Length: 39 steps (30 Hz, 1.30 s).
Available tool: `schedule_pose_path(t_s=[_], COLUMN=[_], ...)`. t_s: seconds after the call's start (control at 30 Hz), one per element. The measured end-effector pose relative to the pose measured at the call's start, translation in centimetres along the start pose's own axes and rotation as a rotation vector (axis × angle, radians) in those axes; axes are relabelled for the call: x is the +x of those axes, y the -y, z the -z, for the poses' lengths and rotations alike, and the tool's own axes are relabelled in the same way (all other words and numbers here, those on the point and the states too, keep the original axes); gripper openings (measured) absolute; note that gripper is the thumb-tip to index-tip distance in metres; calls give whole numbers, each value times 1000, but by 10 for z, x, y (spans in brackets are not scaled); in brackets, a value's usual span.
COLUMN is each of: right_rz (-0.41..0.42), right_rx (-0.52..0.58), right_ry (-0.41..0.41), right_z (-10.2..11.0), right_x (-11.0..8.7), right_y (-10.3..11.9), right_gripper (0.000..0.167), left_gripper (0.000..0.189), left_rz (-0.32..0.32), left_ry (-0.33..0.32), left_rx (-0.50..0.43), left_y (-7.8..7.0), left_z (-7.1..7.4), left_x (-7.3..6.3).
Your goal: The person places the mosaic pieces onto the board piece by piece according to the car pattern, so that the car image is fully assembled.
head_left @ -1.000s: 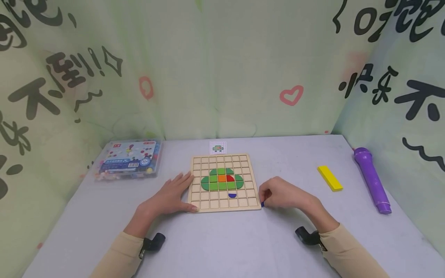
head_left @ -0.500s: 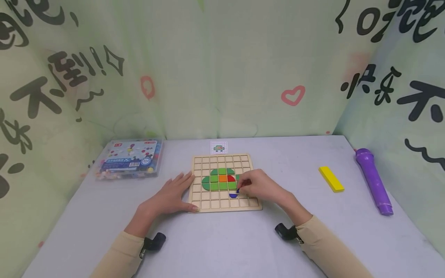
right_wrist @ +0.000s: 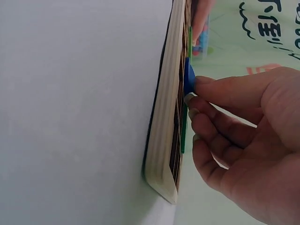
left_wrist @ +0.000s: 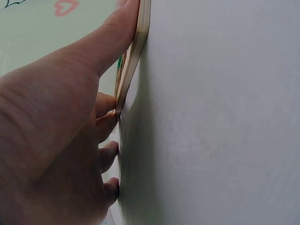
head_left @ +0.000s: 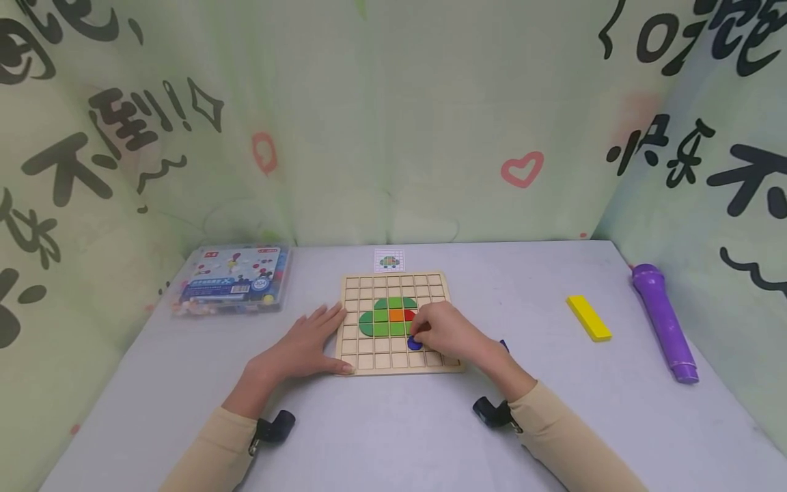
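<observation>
A square wooden grid board (head_left: 369, 361) lies on the table, with green, orange and red flat pieces (head_left: 381, 328) set in its middle. My left hand (head_left: 304, 345) rests at the board's left side, fingers along the edge and thumb on the front left corner. Over the right half of the board, my right hand (head_left: 449, 331) pinches a small blue half-round piece (right_wrist: 189, 77) just below the green ones. In the head view the blue (head_left: 415, 344) under my fingertips looks nearly round. My right hand hides the right end of the coloured shape.
Behind the board lies a small pattern card (head_left: 389, 260). A clear plastic box (head_left: 233, 280) stands at the back left. A yellow block (head_left: 589, 318) and a purple tube-like thing (head_left: 665, 321) lie to the right. Another blue bit (head_left: 504, 345) shows beside my right wrist.
My right hand has moved left from the board's right edge, bringing a blue piece over the grid against the other blue piece. My left hand has stayed in place.
</observation>
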State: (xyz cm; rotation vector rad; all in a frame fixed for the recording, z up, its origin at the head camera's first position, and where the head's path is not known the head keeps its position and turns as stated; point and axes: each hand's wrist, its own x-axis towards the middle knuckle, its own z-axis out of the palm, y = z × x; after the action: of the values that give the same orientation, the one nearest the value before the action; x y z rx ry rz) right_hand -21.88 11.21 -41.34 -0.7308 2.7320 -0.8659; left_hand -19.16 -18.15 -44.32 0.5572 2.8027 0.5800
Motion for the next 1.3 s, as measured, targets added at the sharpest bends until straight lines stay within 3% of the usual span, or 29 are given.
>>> schedule_pose_path(t_s=[0.37,0.67,0.97,1.3], right_rz=[-4,-90,-109,-81], right_rx=[6,27,-39,5], right_ry=[27,34,116,141], right_z=[6,35,62,64], right_x=[-7,-29,-52,-57], right_y=[-4,-34,-65,-78], right_gripper=[17,18,23,20], left_gripper=[115,116,116,115], left_rz=[9,19,25,17], left_ry=[4,12,22,17], left_rx=[-2,-6,-4,-10], left_y=[-2,-2,-3,-4], left_z=[1,0,3,3], left_x=[0,1,-1,-1])
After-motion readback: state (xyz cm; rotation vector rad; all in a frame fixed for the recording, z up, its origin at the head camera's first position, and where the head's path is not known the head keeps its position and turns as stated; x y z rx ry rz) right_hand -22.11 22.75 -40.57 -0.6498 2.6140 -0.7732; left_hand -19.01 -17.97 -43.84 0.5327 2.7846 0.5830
